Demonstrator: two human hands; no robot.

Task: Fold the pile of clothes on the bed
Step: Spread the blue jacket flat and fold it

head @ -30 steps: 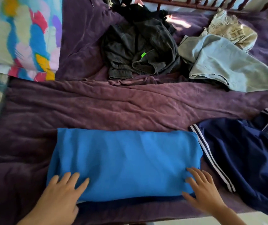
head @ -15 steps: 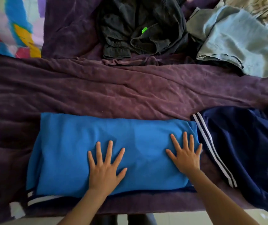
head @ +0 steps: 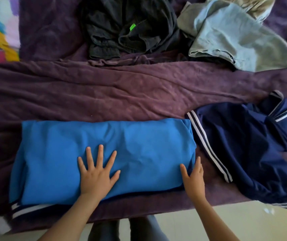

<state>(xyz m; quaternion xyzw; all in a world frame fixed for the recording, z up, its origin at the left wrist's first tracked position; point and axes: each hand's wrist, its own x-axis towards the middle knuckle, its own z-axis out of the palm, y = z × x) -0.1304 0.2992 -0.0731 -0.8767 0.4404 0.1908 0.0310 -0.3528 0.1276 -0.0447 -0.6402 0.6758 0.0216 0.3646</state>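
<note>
Blue shirt: folded into a long strip along the near edge of the bed.
Left hand: still flat on its middle, fingers spread, gripping nothing.
Right hand: slid from the top to the strip's right end, fingers straight, thumb on the cloth.
Meaning: smoothing looks finished, and that end is probably folded over next.
Waiting: navy jersey, just right of the strip.

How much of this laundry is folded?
Early on. The blue garment is folded into a long band; left hand presses it flat, right hand touches its right edge. No finished stack shows. The navy striped garment, black garment, pale blue garment and beige garment lie crumpled.
</note>
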